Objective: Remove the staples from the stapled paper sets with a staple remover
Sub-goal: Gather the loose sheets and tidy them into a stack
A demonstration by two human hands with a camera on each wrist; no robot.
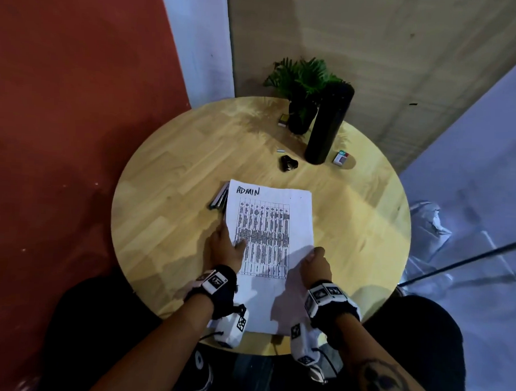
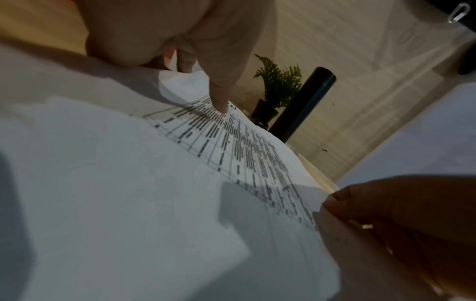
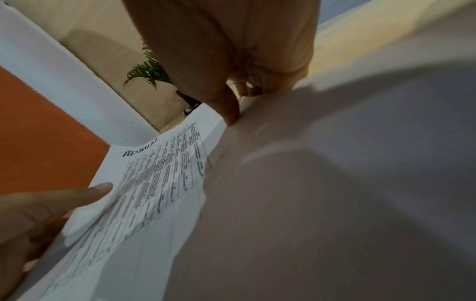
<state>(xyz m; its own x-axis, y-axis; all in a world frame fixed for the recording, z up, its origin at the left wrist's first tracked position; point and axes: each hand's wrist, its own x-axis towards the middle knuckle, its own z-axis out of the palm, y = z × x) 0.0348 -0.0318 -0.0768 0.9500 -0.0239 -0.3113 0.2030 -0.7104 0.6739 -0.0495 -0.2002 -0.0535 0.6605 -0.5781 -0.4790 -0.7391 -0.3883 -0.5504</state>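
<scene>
Head view: round wooden table (image 1: 169, 174), paper set (image 1: 275, 222) lying near the front edge, "ADMIN" handwritten at its top, printed table below. Left hand (image 1: 227, 248) grips the sheet's left edge, thumb on top of the print, fingers under or beside the edge. Right hand (image 1: 314, 263) pinches the right edge, thumb over the sheet.

Left wrist view: thumb tip presses onto the printed rows; paper bows upward.

Right wrist view: thumb (image 3: 226, 106) clamps the paper edge against curled fingers.

Staple remover (image 1: 287, 162), small and black, sits on the table beyond the paper, untouched, just beside a tall black cylinder (image 1: 328, 123). Potted plant (image 1: 301, 91) behind it. Small box (image 1: 341, 158) right of the cylinder, another (image 1: 283, 119) left of the pot. Dark stapler-like object (image 1: 218, 198) partly tucked under the paper's upper left corner; cannot identify for sure.
</scene>
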